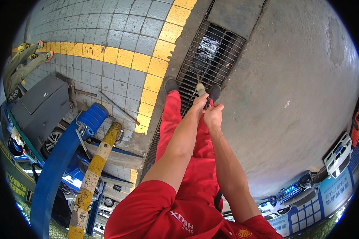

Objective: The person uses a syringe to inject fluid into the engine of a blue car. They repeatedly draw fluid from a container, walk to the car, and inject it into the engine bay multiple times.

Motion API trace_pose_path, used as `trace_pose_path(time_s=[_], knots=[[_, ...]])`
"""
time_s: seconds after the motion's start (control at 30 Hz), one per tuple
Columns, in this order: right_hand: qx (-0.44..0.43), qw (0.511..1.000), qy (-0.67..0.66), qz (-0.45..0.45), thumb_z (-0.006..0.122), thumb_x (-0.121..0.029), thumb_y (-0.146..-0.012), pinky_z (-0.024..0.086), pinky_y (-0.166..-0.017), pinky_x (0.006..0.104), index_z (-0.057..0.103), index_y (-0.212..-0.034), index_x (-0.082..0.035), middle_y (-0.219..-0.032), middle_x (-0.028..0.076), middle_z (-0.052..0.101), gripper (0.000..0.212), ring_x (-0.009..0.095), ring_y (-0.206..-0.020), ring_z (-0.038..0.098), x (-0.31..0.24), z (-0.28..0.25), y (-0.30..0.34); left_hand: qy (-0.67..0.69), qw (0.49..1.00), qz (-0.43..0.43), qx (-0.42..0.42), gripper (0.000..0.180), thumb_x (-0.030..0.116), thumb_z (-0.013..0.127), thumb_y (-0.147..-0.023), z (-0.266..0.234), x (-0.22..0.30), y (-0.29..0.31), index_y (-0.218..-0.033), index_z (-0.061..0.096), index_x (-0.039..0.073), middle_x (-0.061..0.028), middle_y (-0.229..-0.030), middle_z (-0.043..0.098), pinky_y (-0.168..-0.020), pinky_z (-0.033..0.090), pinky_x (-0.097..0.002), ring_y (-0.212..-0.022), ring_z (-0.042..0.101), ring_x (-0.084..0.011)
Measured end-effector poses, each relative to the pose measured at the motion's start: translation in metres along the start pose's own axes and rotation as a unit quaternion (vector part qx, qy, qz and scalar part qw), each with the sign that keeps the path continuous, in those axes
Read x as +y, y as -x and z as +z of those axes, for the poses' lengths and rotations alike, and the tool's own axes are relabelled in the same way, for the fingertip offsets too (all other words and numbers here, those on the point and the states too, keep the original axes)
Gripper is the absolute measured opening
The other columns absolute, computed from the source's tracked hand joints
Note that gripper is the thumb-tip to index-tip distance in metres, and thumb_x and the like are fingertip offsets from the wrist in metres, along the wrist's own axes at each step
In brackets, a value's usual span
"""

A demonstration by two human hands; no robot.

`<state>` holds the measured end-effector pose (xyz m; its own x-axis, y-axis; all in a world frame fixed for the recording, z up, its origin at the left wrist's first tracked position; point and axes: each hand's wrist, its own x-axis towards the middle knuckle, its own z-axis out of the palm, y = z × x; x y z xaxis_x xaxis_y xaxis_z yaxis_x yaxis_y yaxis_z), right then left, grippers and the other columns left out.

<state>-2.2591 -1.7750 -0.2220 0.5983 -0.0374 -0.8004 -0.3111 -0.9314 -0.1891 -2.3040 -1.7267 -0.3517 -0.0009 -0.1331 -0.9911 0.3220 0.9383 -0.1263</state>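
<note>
My left hand [200, 102] is wrapped round a pale cylindrical tool [200, 88] with a thin rod at its far end. The rod points at the metal drain grate [187, 67]; the tool's exact kind does not show. A dark part of it emerges beneath my left hand. Just to the right and nearer my body, my right hand [214, 115] is closed, with its fingers curled close to that dark part. Whatever it grips is hidden. Under the grate's bars lies a shiny, wet-looking surface [208, 47]. My shoes stand on either side of the tool.
To the left are a blue lift post [54, 171], a yellow-and-white striped pole [92, 175], a grey cabinet [40, 107] and a metal bar [117, 106] on the tiles. Another person's legs [26, 65] show at far left. Parked cars, including a white one [338, 154], line the lower right.
</note>
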Motion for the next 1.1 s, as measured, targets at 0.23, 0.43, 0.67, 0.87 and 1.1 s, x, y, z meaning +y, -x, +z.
trace_pose_path(time_s=[0.23,0.43,0.67,0.87,1.1], knots=[[0.048,0.997,0.044,-0.045,0.056,-0.021,-0.104,0.053,-0.099,0.0555,0.048,-0.127,0.004,-0.121,0.035,0.068,0.035,0.051,-0.115,0.068,0.006,0.009,-0.001,-0.064,0.998,0.019,0.006,0.041,0.039,0.077,-0.095,-0.002,-0.014,-0.009,-0.105,0.074,-0.002,-0.01,-0.094,0.072,-0.073,0.055,-0.042,-0.078,0.068,-0.0227],[0.056,0.997,0.046,-0.031,0.056,-0.021,-0.104,0.054,-0.098,0.0553,0.047,-0.125,0.003,-0.118,0.034,0.07,0.034,0.051,-0.113,0.069,0.015,0.012,-0.012,-0.092,0.995,0.014,0.046,0.051,0.041,0.077,-0.093,0.002,-0.02,0.001,-0.116,0.076,-0.005,-0.0151,-0.11,0.077,-0.081,0.057,-0.044,-0.09,0.073,-0.0269],[0.062,0.997,0.027,-0.048,0.054,-0.022,-0.106,0.053,-0.098,0.057,0.044,-0.127,0.002,-0.117,0.035,0.07,0.033,0.053,-0.112,0.069,0.027,0.019,-0.01,-0.072,0.995,0.039,0.061,0.054,0.042,0.076,-0.095,0.0,-0.016,0.021,-0.122,0.076,-0.005,-0.0149,-0.111,0.077,-0.082,0.057,-0.0454,-0.093,0.073,-0.0278],[0.034,0.999,0.006,-0.02,0.055,-0.019,-0.103,0.051,-0.104,0.0564,0.046,-0.13,0.007,-0.128,0.036,0.065,0.039,0.053,-0.121,0.064,0.013,0.008,0.011,-0.113,0.991,0.035,0.062,0.061,0.046,0.077,-0.092,-0.012,-0.03,0.003,-0.124,0.074,-0.006,-0.0161,-0.116,0.077,-0.084,0.057,-0.0458,-0.098,0.073,-0.0284],[0.055,0.998,0.013,-0.039,0.055,-0.019,-0.103,0.053,-0.098,0.0588,0.046,-0.124,0.005,-0.116,0.036,0.07,0.034,0.055,-0.111,0.069,0.011,-0.022,0.015,0.018,0.997,0.06,-0.047,0.038,0.035,0.08,-0.096,0.008,-0.062,0.015,-0.104,0.077,-0.002,-0.0109,-0.094,0.077,-0.075,0.057,-0.0418,-0.084,0.073,-0.0246]])
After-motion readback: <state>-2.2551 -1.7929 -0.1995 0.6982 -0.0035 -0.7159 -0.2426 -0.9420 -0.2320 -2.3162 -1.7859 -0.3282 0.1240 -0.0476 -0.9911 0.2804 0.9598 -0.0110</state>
